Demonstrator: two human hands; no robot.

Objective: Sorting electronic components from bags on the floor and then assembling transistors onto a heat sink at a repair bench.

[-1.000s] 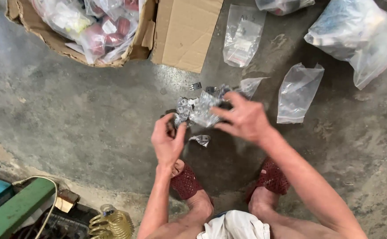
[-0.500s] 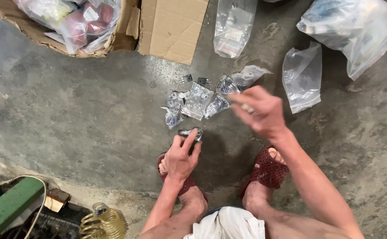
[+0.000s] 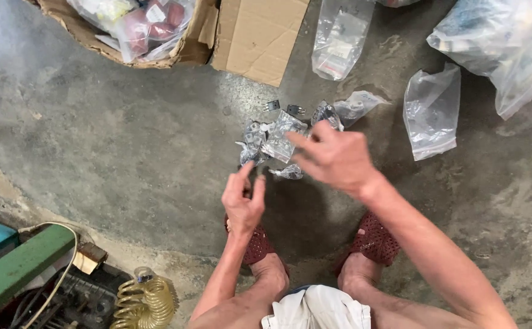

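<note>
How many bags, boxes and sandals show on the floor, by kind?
Loose clear plastic bags: 4
Small packets in pile: too jumbled to count
Cardboard boxes: 1
Red sandals: 2
Total counted: 7

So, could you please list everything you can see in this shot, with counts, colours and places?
small plastic packets: a cluster, clear with dark metal parts inside, floor centre, by the right fingertips
loose metal parts: two, dark, just above the cluster
empty bag: one, clear, floor right
flat bag: one, clear, top centre
large bag: one, clear, top right
cardboard box: one, brown, top left, holding bagged reddish items
cardboard flap: one, brown, beside the box
coiled hose: one, yellowish, bottom left
green bench: one, bottom left
sandals: two, dark red, on the feet
left hand: open, empty
right hand: over the packets; grip unclear
</note>
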